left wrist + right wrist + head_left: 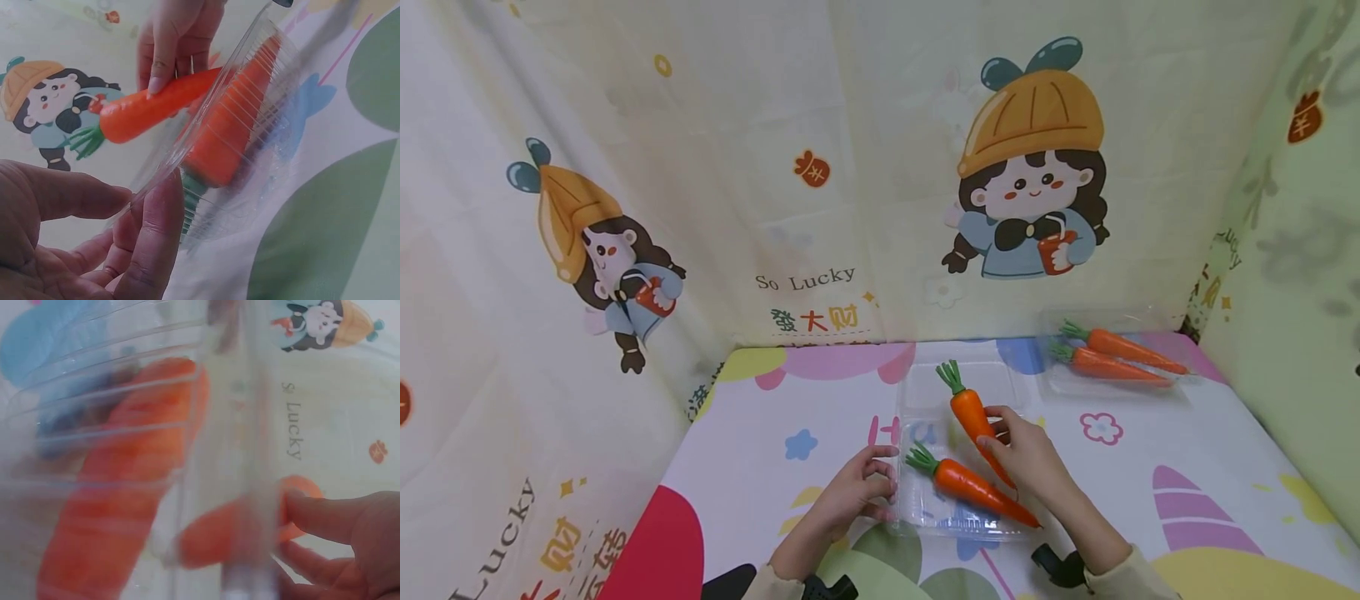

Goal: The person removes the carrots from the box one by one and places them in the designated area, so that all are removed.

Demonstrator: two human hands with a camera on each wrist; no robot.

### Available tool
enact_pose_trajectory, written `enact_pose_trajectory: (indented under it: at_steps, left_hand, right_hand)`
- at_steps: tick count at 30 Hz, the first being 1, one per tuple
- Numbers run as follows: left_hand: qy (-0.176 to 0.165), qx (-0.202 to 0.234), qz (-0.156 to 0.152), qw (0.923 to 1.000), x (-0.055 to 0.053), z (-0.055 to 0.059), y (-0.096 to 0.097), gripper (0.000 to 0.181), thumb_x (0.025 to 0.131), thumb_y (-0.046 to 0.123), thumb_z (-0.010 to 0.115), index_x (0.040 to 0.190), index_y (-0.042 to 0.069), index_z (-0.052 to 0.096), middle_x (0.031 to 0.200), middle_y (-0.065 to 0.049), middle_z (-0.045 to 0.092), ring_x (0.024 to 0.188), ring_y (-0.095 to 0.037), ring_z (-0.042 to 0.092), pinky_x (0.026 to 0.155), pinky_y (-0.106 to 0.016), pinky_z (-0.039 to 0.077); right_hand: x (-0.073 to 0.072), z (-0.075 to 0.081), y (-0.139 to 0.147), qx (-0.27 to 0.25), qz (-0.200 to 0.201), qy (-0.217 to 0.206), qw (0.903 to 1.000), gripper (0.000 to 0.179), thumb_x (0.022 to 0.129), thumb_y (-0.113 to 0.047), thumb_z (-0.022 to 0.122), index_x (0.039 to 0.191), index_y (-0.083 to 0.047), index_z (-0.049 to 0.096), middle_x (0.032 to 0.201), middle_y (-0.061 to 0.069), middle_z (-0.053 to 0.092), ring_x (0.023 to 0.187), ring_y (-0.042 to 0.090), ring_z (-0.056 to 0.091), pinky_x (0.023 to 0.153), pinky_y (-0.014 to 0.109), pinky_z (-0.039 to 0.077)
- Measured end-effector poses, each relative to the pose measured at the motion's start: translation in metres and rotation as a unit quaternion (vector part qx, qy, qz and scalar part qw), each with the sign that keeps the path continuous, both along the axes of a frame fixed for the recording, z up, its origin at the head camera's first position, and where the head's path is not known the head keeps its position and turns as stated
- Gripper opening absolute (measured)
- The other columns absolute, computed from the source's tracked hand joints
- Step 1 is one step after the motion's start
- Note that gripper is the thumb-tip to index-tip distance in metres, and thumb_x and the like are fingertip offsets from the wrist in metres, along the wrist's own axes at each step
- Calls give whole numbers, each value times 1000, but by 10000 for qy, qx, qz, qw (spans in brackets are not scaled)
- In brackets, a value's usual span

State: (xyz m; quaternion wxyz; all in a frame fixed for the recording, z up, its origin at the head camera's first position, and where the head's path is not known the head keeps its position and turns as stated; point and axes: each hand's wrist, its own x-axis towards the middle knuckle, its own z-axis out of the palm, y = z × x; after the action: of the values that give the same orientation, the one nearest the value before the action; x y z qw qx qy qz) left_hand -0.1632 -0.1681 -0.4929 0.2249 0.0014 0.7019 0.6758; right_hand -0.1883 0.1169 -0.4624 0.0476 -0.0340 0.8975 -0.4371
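An orange toy-like carrot (968,412) with a green top is held in my right hand (1024,450), thumb on one side and fingers on the other. It tilts above the clear plastic box (917,518), its tip low over the box's right part. Inside the box a second carrot (973,486) lies slantwise, green top to the left. At the box's left side is my left hand (853,492); the left wrist view shows its thumb and finger pinching the thin rim (164,167). In the right wrist view the box wall blurs both carrots.
Behind the box's base its clear lid (917,385) lies folded back on the table. At the back right stands another clear box (1060,383) with two carrots (1123,350) in it. A printed cloth (880,208) hangs along the table's back and sides.
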Motion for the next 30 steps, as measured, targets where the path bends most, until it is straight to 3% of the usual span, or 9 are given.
enact_pose_trajectory:
  at_steps: [6,11,16,21,26,30]
  left_hand:
    - [-46,-74,-26,10000,0,0,0,59,90,4,66,145,3,44,102,-6,57,80,-17,61,58,-25,59]
    - [-43,-44,-52,10000,0,-1,-1,59,91,4,65,146,3,44,102,-6,57,80,-17,62,58,-25,59]
    - [10,13,-91,10000,0,-2,-2,59,91,4,64,146,2,43,102,-6,56,79,-16,62,56,-26,59]
    - [-7,-25,-70,10000,0,-1,-3,58,92,4,64,146,3,44,103,-7,56,79,-16,62,57,-27,59]
    - [-31,-55,-49,10000,-1,-1,-3,59,92,4,64,147,3,44,105,-7,57,79,-16,63,57,-28,60]
    - [4,-38,-61,10000,-2,-2,-3,60,91,3,64,147,2,43,104,-7,57,78,-16,63,57,-28,60]
  right_hand:
    - [-2,3,7,-191,-11,-105,9998,52,97,-21,72,141,0,55,118,18,70,101,30,68,80,42,63]
    - [-3,6,14,-646,78,-421,9970,60,96,-25,73,145,2,51,117,20,69,94,25,70,80,43,63]
    - [-3,10,20,-1435,150,-938,9851,76,97,-29,72,156,-1,34,121,23,64,90,23,72,82,46,63]
    - [-2,7,24,-2044,241,-1150,9718,84,99,-26,70,162,-4,19,116,22,65,88,24,73,81,48,63]
    - [-3,4,29,-2276,251,-1183,9662,87,99,-24,70,163,-5,14,115,22,66,85,25,73,76,46,63]
    - [-2,4,34,-2240,166,-1285,9659,87,98,-26,71,163,-7,17,116,23,66,86,25,74,79,47,63]
